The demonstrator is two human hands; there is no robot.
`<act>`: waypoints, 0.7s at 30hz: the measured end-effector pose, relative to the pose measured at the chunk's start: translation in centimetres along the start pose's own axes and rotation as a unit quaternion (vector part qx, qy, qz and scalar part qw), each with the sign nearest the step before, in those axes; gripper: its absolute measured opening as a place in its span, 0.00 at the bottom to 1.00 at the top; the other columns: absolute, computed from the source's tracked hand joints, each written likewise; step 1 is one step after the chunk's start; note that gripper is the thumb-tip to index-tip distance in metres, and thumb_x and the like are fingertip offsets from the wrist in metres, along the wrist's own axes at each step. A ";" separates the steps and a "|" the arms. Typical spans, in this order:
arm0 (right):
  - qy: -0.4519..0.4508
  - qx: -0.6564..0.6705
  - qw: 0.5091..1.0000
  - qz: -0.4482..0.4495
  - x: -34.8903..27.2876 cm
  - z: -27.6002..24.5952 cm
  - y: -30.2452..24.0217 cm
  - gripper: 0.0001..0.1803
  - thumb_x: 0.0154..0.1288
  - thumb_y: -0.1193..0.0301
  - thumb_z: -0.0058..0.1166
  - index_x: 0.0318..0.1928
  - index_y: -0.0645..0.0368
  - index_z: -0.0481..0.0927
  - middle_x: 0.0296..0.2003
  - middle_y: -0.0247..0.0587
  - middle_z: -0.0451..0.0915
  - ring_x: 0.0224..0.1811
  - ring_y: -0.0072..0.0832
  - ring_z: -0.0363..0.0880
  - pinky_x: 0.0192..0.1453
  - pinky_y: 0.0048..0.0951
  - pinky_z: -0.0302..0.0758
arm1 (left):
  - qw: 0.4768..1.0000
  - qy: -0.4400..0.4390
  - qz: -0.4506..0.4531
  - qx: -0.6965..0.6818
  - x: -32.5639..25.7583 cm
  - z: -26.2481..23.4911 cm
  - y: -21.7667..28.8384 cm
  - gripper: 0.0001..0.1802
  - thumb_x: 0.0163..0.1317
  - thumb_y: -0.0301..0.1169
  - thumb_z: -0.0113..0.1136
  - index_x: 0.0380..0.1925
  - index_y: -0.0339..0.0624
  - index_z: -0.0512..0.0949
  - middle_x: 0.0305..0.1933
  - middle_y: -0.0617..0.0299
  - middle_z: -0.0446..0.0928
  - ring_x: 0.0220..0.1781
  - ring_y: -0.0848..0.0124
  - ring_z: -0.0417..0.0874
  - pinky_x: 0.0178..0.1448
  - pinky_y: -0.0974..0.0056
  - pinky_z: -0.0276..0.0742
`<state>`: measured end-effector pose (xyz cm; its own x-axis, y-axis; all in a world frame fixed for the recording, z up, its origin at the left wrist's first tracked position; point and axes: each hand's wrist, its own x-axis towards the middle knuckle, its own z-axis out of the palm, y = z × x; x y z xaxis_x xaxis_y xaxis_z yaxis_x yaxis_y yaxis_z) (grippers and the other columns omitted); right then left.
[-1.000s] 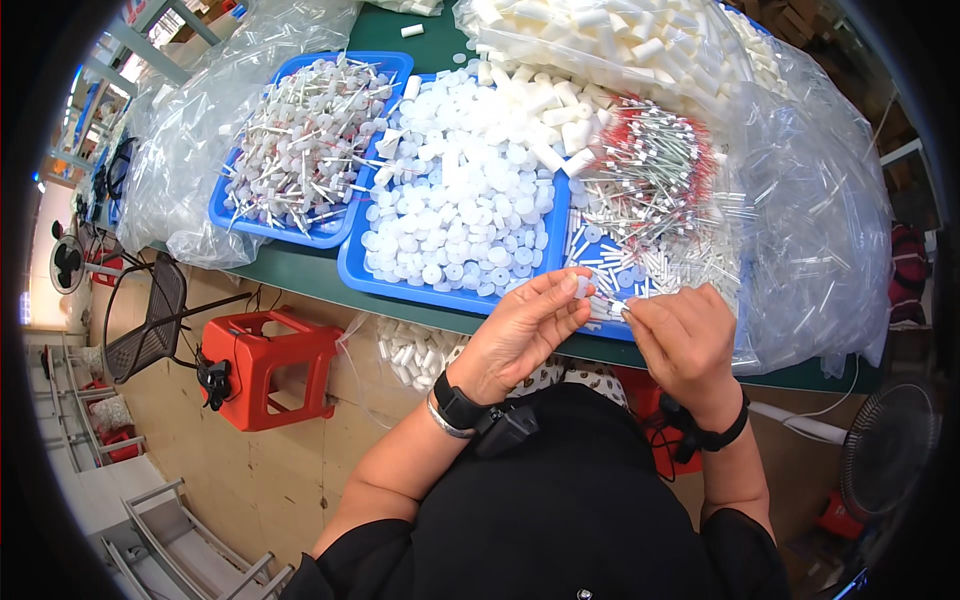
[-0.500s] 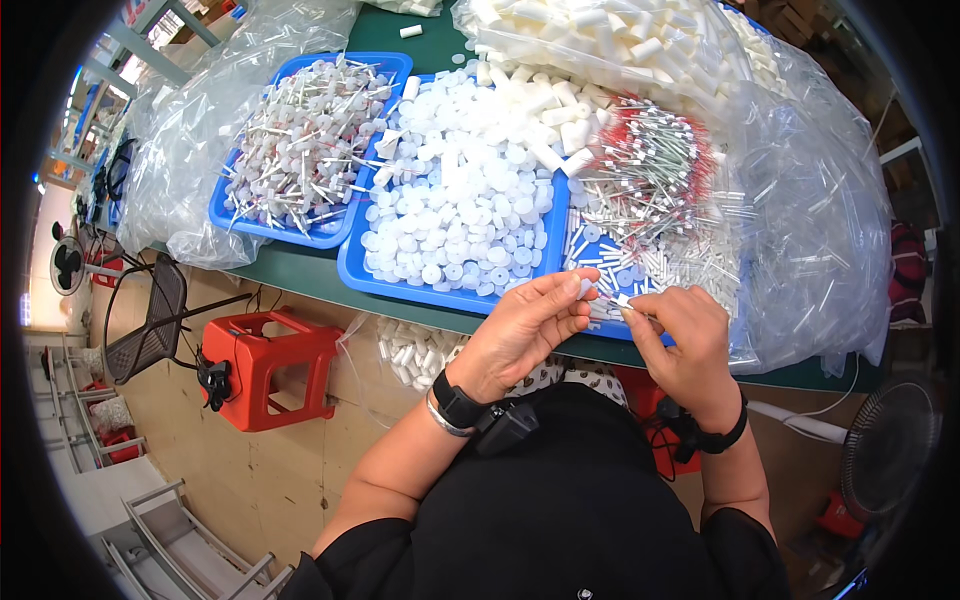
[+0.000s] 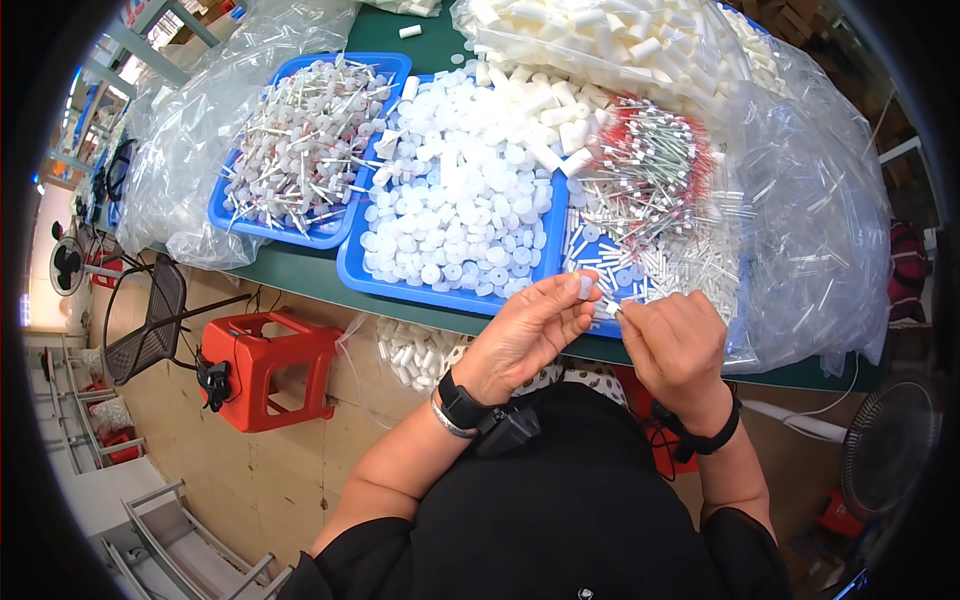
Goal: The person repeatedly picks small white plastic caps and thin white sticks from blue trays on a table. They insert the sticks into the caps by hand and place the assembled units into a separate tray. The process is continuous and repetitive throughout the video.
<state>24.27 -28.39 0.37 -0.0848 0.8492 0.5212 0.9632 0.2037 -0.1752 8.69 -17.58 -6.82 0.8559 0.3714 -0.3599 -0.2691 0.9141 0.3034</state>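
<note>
Since the earlier frame, the right hand (image 3: pixel 680 345) has edged closer to the left hand (image 3: pixel 535 325), which has barely moved. The left thumb and fingertips pinch a pale disc (image 3: pixel 586 287); the right fingertips nip a small white piece (image 3: pixel 613 311) just beside it. A loose or crooked pinch could let either slip, and the white piece could get lost among the white tubes (image 3: pixel 680 270) just beyond the hands.
</note>
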 end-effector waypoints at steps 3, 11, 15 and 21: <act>0.002 0.002 1.000 0.020 0.0 0.3 0.1 0.08 0.51 0.77 0.65 0.33 0.60 0.79 0.20 0.34 0.70 0.21 0.30 0.69 0.27 0.32 0.62 | 1.000 0.006 0.004 -0.012 -0.2 0.1 0.0 0.17 0.69 0.35 0.57 0.51 0.34 0.75 0.44 0.61 0.79 0.41 0.77 0.80 0.50 0.73 0.80; -0.012 0.057 0.997 0.042 0.5 -0.3 -0.3 0.08 0.52 0.76 0.64 0.33 0.59 0.80 0.19 0.34 0.69 0.20 0.31 0.69 0.27 0.33 0.62 | 0.997 -0.020 -0.019 -0.068 0.1 -0.4 -0.1 0.21 0.70 0.39 0.55 0.54 0.34 0.71 0.43 0.61 0.77 0.41 0.76 0.77 0.47 0.72 0.78; -0.014 0.038 0.998 0.041 0.4 -0.2 -0.4 0.07 0.52 0.76 0.64 0.32 0.59 0.79 0.19 0.35 0.68 0.20 0.31 0.69 0.27 0.33 0.62 | 0.996 -0.019 -0.029 -0.084 0.2 -0.4 -0.2 0.21 0.70 0.40 0.54 0.55 0.35 0.70 0.43 0.61 0.76 0.41 0.76 0.76 0.47 0.72 0.76; -0.009 0.016 0.998 0.058 0.4 -0.5 -0.4 0.06 0.53 0.76 0.63 0.31 0.59 0.79 0.20 0.35 0.68 0.21 0.31 0.69 0.27 0.33 0.62 | 0.995 -0.031 -0.034 -0.090 0.3 -0.8 -0.4 0.20 0.70 0.39 0.54 0.54 0.35 0.71 0.42 0.62 0.76 0.40 0.76 0.76 0.47 0.72 0.76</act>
<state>23.95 -28.42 1.04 0.0229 0.8763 0.4812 0.9582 0.1182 -0.2607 8.70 -17.72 -7.75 0.8988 0.3024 -0.3173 -0.2799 0.9531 0.1154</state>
